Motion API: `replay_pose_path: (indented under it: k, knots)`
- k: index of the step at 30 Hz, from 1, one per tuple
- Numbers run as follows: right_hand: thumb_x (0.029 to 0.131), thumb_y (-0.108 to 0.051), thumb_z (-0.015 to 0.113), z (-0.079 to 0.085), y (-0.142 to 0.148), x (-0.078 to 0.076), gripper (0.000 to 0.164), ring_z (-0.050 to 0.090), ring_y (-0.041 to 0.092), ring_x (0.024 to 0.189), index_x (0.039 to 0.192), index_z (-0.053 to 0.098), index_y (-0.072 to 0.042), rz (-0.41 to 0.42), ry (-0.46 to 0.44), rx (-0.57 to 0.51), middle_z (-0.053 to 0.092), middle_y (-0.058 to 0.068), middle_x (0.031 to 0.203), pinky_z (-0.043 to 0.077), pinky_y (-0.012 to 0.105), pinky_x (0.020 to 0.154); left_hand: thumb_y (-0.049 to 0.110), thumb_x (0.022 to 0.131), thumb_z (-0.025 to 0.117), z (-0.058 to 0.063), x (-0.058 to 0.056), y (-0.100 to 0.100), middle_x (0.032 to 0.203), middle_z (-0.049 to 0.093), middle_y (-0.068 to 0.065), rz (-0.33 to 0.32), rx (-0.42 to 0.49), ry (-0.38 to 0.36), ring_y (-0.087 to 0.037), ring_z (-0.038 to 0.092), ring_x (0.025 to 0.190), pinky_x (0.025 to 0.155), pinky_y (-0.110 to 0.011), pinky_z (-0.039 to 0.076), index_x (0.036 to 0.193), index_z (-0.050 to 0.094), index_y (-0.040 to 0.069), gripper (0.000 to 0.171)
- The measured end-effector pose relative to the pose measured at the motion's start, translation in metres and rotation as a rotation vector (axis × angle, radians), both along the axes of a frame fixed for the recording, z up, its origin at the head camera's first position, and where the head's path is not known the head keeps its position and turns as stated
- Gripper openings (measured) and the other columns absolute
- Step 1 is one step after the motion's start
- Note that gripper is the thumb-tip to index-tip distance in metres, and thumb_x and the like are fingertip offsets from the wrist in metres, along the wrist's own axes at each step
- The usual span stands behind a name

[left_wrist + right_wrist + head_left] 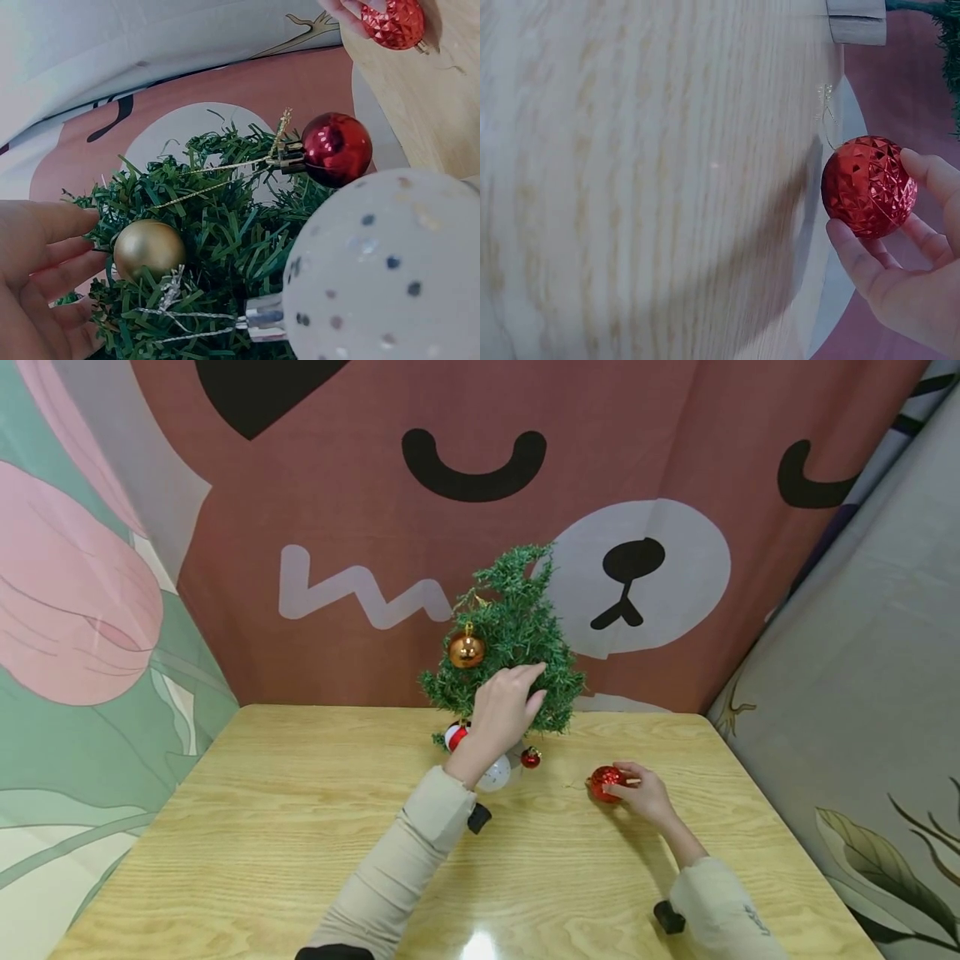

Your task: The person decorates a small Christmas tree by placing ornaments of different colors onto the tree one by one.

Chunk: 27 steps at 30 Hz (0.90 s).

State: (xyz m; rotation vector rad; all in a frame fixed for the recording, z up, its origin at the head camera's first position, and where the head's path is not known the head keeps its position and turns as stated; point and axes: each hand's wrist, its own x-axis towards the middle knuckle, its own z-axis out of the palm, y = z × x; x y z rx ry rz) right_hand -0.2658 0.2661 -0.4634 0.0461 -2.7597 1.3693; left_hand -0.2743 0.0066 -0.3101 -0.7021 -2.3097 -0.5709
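Note:
A small green Christmas tree stands near the back of the table. My left hand is in front of it, its loosely bent fingers against the branch tips beside a matte gold ball. Over the table to the right of the tree, my right hand grips a faceted red Christmas ball between thumb and fingers; its thin gold loop dangles free. Hanging low on the tree are a white ball with dark dots and a shiny dark red ball.
Higher on the tree's left side hangs a shiny gold ball, and below it a red-and-white ornament. The tree's pale block base rests on the wooden table. A printed curtain hangs right behind the table.

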Motion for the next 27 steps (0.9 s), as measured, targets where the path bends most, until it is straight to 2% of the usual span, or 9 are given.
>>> replay_pose_path:
  k: [9, 16, 19, 23, 26, 27]
  knots:
    - [0.084, -0.011, 0.062, 0.016, -0.006, 0.005, 0.049, 0.052, 0.037, 0.099, 0.125, 0.043, 0.010, -0.016, -0.016, -0.156, 0.045, 0.031, 0.118, 0.051, 0.032, 0.070, 0.018, 0.084, 0.063, 0.000, 0.000, 0.002, 0.116, 0.059, -0.004, -0.003, 0.000, -0.020, -0.018, 0.060, 0.087, 0.048, -0.022, 0.044, 0.121, 0.057, 0.010, 0.038]
    - [0.084, -0.009, 0.062, 0.022, -0.006, 0.006, 0.049, 0.056, 0.011, 0.085, 0.123, 0.042, 0.012, 0.034, 0.053, -0.258, 0.044, 0.031, 0.116, 0.052, 0.030, 0.069, 0.019, 0.085, 0.063, 0.001, 0.001, 0.002, 0.115, 0.059, -0.004, -0.003, -0.019, -0.025, -0.019, 0.059, 0.087, 0.049, -0.023, 0.046, 0.123, 0.055, 0.009, 0.040]
    - [0.083, -0.014, 0.064, 0.015, -0.002, 0.003, 0.052, 0.056, 0.008, 0.083, 0.122, 0.043, 0.012, 0.071, 0.098, -0.299, 0.047, 0.028, 0.112, 0.052, 0.030, 0.069, 0.019, 0.085, 0.062, 0.002, 0.001, 0.002, 0.115, 0.059, -0.004, -0.001, -0.025, -0.037, -0.019, 0.059, 0.087, 0.048, -0.023, 0.045, 0.123, 0.055, 0.010, 0.040]
    - [0.082, -0.012, 0.065, -0.012, 0.013, -0.014, 0.043, 0.058, 0.012, 0.083, 0.120, 0.051, 0.003, 0.121, 0.139, -0.446, 0.054, 0.015, 0.105, 0.052, 0.029, 0.067, 0.019, 0.085, 0.062, 0.002, 0.001, 0.002, 0.115, 0.059, -0.005, 0.000, -0.018, -0.055, -0.019, 0.059, 0.085, 0.046, -0.022, 0.042, 0.124, 0.054, 0.009, 0.041]
    - [0.081, -0.015, 0.067, -0.022, 0.020, -0.021, 0.045, 0.059, 0.015, 0.086, 0.120, 0.051, 0.001, 0.177, 0.157, -0.550, 0.055, 0.012, 0.104, 0.052, 0.028, 0.067, 0.019, 0.085, 0.062, 0.001, 0.000, 0.002, 0.114, 0.059, -0.005, 0.002, -0.013, -0.062, -0.019, 0.059, 0.083, 0.046, -0.022, 0.041, 0.124, 0.054, 0.009, 0.041]
    - [0.079, -0.021, 0.069, -0.024, 0.020, -0.023, 0.052, 0.059, 0.015, 0.087, 0.121, 0.049, 0.003, 0.189, 0.167, -0.557, 0.054, 0.014, 0.105, 0.052, 0.028, 0.067, 0.019, 0.085, 0.062, 0.001, 0.000, 0.002, 0.114, 0.059, -0.005, 0.003, -0.015, -0.063, -0.018, 0.059, 0.083, 0.046, -0.022, 0.042, 0.124, 0.054, 0.009, 0.040]
